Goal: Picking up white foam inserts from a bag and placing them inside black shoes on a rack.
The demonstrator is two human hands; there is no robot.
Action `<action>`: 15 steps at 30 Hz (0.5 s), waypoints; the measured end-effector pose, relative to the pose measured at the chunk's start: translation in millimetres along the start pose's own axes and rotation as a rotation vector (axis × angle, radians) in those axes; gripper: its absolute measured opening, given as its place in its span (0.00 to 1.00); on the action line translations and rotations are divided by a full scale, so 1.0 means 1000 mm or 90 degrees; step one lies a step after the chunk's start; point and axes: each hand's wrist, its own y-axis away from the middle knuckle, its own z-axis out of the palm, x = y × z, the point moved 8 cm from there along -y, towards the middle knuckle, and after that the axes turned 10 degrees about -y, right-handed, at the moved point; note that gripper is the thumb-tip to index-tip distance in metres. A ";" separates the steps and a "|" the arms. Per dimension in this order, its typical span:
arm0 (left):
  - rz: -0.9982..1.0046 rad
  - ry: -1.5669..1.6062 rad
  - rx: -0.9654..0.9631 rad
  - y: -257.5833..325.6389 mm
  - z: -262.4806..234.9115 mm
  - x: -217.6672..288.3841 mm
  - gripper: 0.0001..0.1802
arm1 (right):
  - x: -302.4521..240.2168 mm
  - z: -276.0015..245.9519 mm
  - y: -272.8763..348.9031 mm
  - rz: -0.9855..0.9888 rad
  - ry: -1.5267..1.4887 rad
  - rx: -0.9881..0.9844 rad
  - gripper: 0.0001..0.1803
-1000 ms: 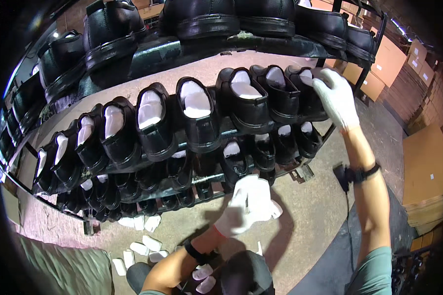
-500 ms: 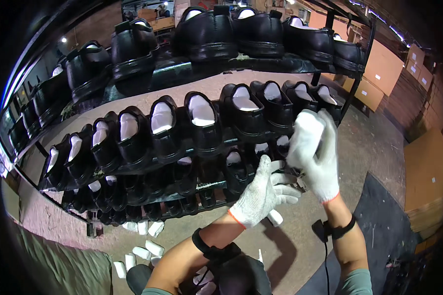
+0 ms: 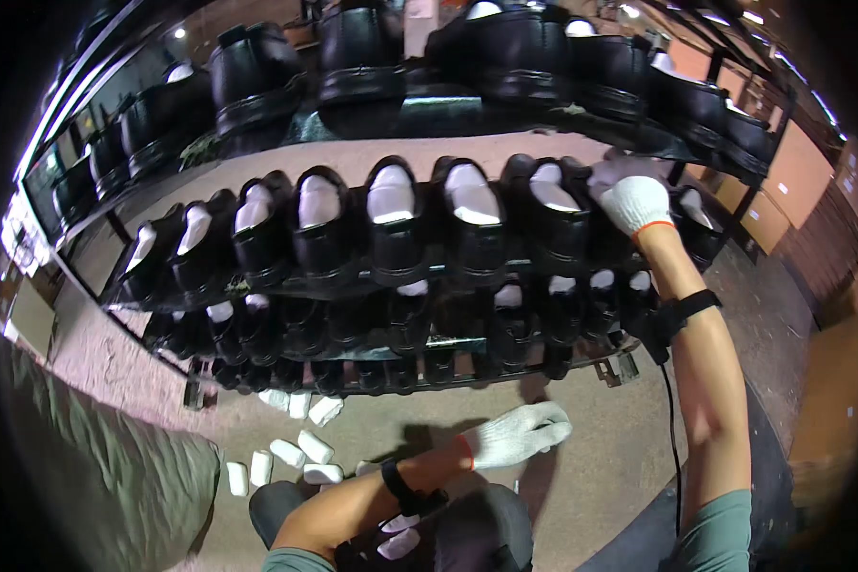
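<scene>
My right hand (image 3: 636, 200), in a white knit glove with an orange cuff, reaches to a black shoe (image 3: 612, 243) near the right end of the middle shelf. Its fingers are at the shoe's opening, blurred and partly lost to sight, so whether they grip anything is unclear. Low over the floor, my left hand (image 3: 522, 437), gloved alike, has its fingers curled and pressed together; anything inside them is hidden. Left of the reaching hand, a black shoe (image 3: 555, 234) holds white stuffing (image 3: 553, 188).
The black metal rack (image 3: 729, 224) carries several tiers of black shoes, most with white stuffing. Several white rolls (image 3: 315, 445) lie on the floor below. A green cloth (image 3: 105, 458) is at the lower left; cardboard boxes (image 3: 782, 186) stand at the right.
My right hand, which held a white roll in front of the rack, has moved up to a shoe on the middle shelf. My left hand went down toward the floor and its spread fingers closed.
</scene>
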 end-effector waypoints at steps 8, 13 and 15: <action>-0.112 -0.123 0.078 0.038 -0.025 -0.095 0.23 | -0.004 -0.007 -0.004 0.085 -0.200 0.009 0.25; -0.209 -0.116 0.040 0.027 0.000 -0.154 0.22 | 0.027 0.014 -0.015 -0.047 -0.033 -0.176 0.23; -0.218 -0.176 0.073 0.040 -0.004 -0.194 0.21 | 0.020 0.006 -0.006 -0.113 -0.077 -0.170 0.20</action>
